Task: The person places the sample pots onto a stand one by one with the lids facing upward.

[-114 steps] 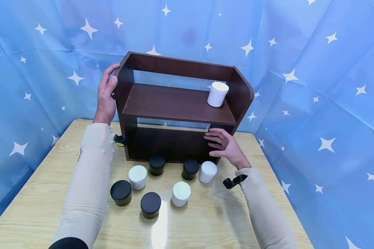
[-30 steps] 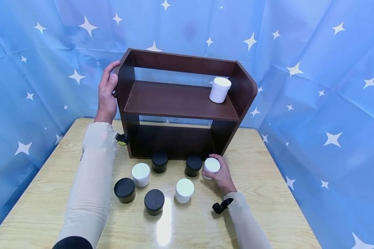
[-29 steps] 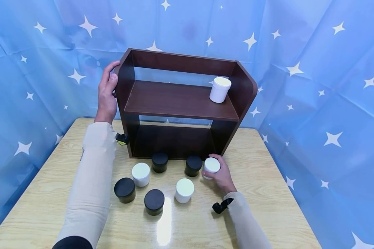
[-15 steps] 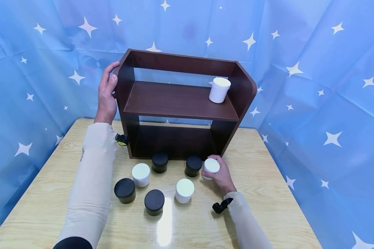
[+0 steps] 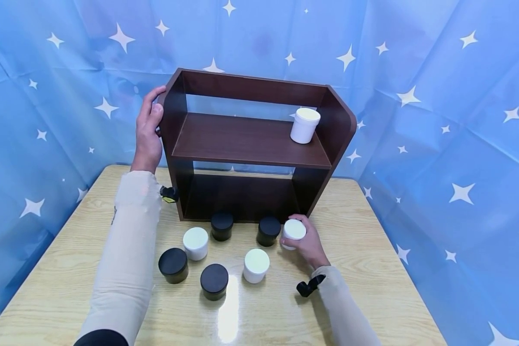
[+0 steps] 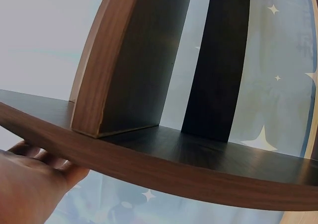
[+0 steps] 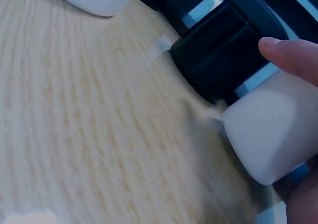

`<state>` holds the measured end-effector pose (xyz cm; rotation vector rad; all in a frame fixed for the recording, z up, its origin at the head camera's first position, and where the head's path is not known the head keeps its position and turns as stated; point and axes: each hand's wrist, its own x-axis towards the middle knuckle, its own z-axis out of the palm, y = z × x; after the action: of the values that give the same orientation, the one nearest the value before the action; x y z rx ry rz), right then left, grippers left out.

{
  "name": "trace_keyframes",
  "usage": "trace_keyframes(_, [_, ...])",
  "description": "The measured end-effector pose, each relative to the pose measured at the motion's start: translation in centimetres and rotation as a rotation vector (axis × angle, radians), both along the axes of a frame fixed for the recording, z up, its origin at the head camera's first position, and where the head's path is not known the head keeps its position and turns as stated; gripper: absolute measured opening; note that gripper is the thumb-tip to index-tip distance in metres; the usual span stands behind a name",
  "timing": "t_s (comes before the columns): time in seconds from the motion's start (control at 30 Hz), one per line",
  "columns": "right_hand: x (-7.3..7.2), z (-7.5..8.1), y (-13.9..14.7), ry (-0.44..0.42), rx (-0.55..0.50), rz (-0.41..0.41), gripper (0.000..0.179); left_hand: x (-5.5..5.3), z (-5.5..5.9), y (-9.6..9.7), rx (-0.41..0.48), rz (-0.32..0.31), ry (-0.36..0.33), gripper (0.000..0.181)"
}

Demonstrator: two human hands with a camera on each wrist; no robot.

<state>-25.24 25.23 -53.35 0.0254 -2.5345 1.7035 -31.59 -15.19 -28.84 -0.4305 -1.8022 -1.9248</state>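
My right hand [image 5: 308,245] grips a white lidded jar [image 5: 294,230] that stands on the table just in front of the shelf's right end. In the right wrist view the thumb [image 7: 290,55] lies against this white jar [image 7: 278,129], close to a black jar [image 7: 228,42]. My left hand [image 5: 148,132] rests against the outer left side of the dark brown two-tier shelf [image 5: 251,139]. Its fingers touch the outside of the side panel [image 6: 164,164] in the left wrist view. Another white jar [image 5: 304,126] stands at the right of the upper tier.
Several black jars [image 5: 214,281] and two more white jars, one front [image 5: 256,265] and one left [image 5: 195,243], stand on the wooden table [image 5: 277,317] before the shelf. A blue star-patterned curtain [image 5: 415,144] hangs behind and beside the table.
Since the earliest frame, my right hand has come down from in front of the lower tier and taken hold of the white jar. Over the last second both hands stay almost still.
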Motion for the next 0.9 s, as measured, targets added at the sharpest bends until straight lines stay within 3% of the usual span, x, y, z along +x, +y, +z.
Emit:
trace_keyframes(0.57, [0.6, 2.6, -0.2, 0.045, -0.081, 0.066, 0.076, 0.4, 0.2, 0.0, 0.003, 0.007, -0.002, 0.046])
trace_keyframes(0.83, [0.5, 4.1, -0.2, 0.071, -0.077, 0.128, 0.072, -1.6, -0.9, -0.7, 0.005, 0.013, -0.005, 0.045])
trace_keyframes(0.9, [0.5, 4.7, -0.2, 0.075, -0.083, 0.151, 0.073, -1.6, -1.0, -0.6, 0.006, 0.012, -0.004, 0.045])
